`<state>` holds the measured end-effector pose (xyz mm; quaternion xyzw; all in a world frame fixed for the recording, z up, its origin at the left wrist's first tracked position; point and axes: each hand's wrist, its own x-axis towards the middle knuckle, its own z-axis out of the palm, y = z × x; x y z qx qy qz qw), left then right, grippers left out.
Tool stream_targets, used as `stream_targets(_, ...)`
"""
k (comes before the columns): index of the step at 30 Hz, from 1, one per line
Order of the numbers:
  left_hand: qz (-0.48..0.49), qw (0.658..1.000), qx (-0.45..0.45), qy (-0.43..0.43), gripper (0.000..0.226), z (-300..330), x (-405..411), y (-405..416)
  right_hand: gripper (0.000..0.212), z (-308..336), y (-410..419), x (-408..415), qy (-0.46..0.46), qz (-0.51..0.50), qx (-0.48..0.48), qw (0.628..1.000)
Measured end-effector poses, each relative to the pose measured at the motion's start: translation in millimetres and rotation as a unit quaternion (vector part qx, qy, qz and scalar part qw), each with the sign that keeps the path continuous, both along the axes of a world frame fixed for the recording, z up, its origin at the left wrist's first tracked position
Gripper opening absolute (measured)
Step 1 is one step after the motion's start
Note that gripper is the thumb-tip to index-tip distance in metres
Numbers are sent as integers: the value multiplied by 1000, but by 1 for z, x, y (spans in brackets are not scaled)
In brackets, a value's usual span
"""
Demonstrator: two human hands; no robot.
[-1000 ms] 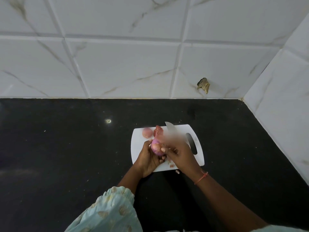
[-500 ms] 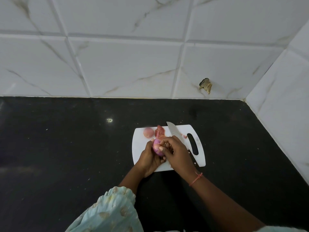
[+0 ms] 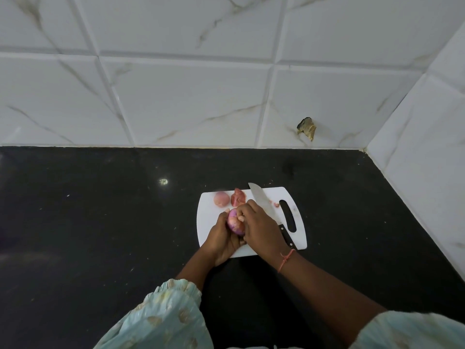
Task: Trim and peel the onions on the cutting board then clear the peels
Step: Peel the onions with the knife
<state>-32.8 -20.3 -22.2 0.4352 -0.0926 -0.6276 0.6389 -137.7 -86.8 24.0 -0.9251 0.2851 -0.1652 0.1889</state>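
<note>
On the white cutting board, my left hand grips a purple onion just above the board's middle. My right hand is against the onion's right side, its fingertips pinching at the skin. A peeled pale pink onion lies at the board's far left corner. Next to it is a heap of reddish peels. A knife lies on the board with its blade pointing away from me. My right hand partly covers it, and its black handle shows beside my wrist.
The board sits on a black stone counter. White marble tiles form the wall behind, and a side wall closes the right. A chipped spot marks the back wall. A small peel scrap lies near the board's handle slot.
My right hand has settled from a blurred motion and now lies closer over the onion. The knife, the peeled onion and the peels have not moved.
</note>
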Motion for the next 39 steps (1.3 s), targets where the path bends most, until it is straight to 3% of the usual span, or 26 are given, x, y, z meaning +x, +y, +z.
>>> stream_targets(4,8,1000,6,11,54,2,1,1,28,-1,-3,-1,27,21,3,999)
stream_targets(6,10,1000,7,6,53,2,1,0,17,-2,-7,-7,-29,33,89,995)
stream_targets(8,13,1000,5,-4,56,-2,2,-2,8,1,-6,-16,-110,-13,221,969)
stream_targets(10,9,1000,-8,9,65,-4,4,-4,5,1,-1,-24,-172,-48,277,944)
stream_targets(14,3,999,-12,39,68,-3,7,-2,32,-5,9,-30,-165,4,167,972)
stream_targets(21,-2,999,-3,39,70,6,8,3,21,2,5,-21,-142,-8,41,989)
stream_targets(33,23,999,-2,40,79,3,9,2,26,0,-3,-15,-169,19,22,985)
stream_targets(36,26,999,-24,22,91,6,6,3,20,1,-3,-17,-169,18,32,985)
stream_targets(39,17,1000,-4,4,85,7,7,2,13,3,-2,-16,-159,5,38,986)
